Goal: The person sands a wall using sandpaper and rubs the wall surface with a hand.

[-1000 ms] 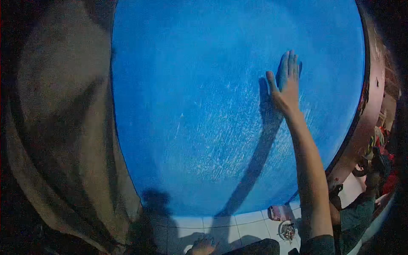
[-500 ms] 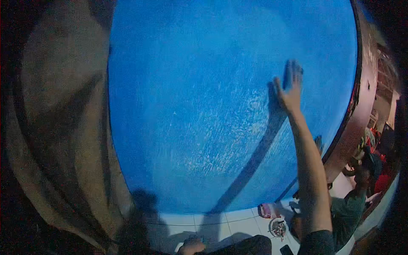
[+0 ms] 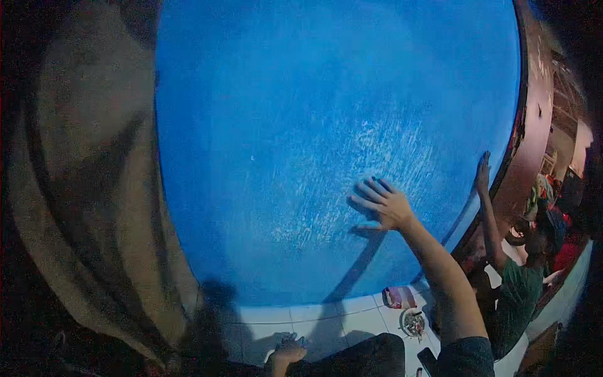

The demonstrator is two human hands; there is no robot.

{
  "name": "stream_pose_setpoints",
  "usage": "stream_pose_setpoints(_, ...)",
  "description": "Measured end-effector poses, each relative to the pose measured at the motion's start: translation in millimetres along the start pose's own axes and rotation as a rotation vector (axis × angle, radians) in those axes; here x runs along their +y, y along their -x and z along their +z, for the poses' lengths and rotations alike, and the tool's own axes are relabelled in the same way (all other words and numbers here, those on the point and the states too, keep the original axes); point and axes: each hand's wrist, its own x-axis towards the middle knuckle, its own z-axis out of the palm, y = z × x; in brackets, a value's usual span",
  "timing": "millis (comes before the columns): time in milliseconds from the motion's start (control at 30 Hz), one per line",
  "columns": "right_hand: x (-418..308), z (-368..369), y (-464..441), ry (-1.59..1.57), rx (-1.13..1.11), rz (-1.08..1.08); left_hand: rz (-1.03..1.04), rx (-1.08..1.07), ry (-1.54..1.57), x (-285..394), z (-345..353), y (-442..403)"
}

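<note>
My right hand (image 3: 387,208) is spread against a large blue surface (image 3: 251,94), with nothing seen in it. Pale streaks and scuffs surround it, densest above and to its left. Its fingers point up and left, and its shadow falls just beside them. My left hand (image 3: 289,350) is low at the bottom of the view, near my dark-clothed leg (image 3: 370,358). Its fingers look loosely apart, with greyish-blue tips; no held thing can be made out there.
At right, another person in a green shirt (image 3: 521,295) lays a hand (image 3: 483,173) on the blue surface's edge. A bowl of small bits (image 3: 412,323), a reddish packet (image 3: 397,297) and a dark phone-like object (image 3: 428,361) lie on white tiles (image 3: 314,314). A brown cloth (image 3: 125,207) hangs left.
My right hand has moved down and left across the blue surface. The other person's hand has risen along the right edge. My left hand shows more fully.
</note>
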Motion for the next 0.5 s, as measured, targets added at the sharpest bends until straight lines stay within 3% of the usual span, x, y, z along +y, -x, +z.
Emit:
stream_pose_setpoints(133,30,-6,4,-0.063,-0.049,-0.151,0.035,0.064,-0.003,-9,8,-4)
stream_pose_setpoints(400,79,-47,-18,0.088,0.101,0.156,0.044,0.064,-0.024,-7,15,-11)
stream_pose_setpoints(467,93,-55,-22,0.021,0.053,0.187,0.036,0.056,-0.062,-7,23,-13)
stream_pose_setpoints(500,111,-53,-25,0.05,0.202,0.205,0.03,0.069,-0.105,-8,25,-17)
